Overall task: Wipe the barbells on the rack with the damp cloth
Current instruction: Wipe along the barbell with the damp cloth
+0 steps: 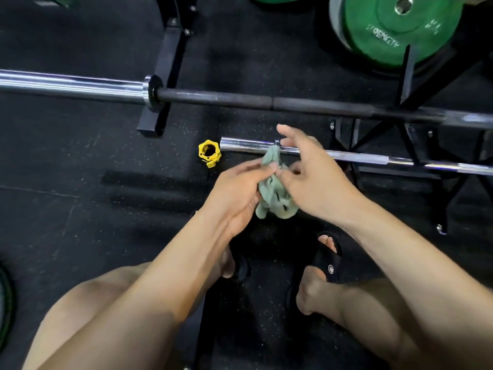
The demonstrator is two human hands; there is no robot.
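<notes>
You're regripping — left hand (241, 182) and right hand (306, 180) both pinch the crumpled pale-green damp cloth (274, 193), held just above the lower chrome barbell (357, 157). Next, I'd judge: press cloth onto steel — wipe.

Two barbells cross the floor (66, 161): the long barbell (213, 98) at twelve o'clock, the short barbell (346, 156) nearer. A collar (209, 153) lies at its nine o'clock end; weight plates (394, 28) stand at one o'clock.

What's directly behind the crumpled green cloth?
The crumpled green cloth overlaps the shorter chrome barbell from this view; the bar's stretch behind cloth and right hand is hidden, so contact can't be confirmed.
</notes>
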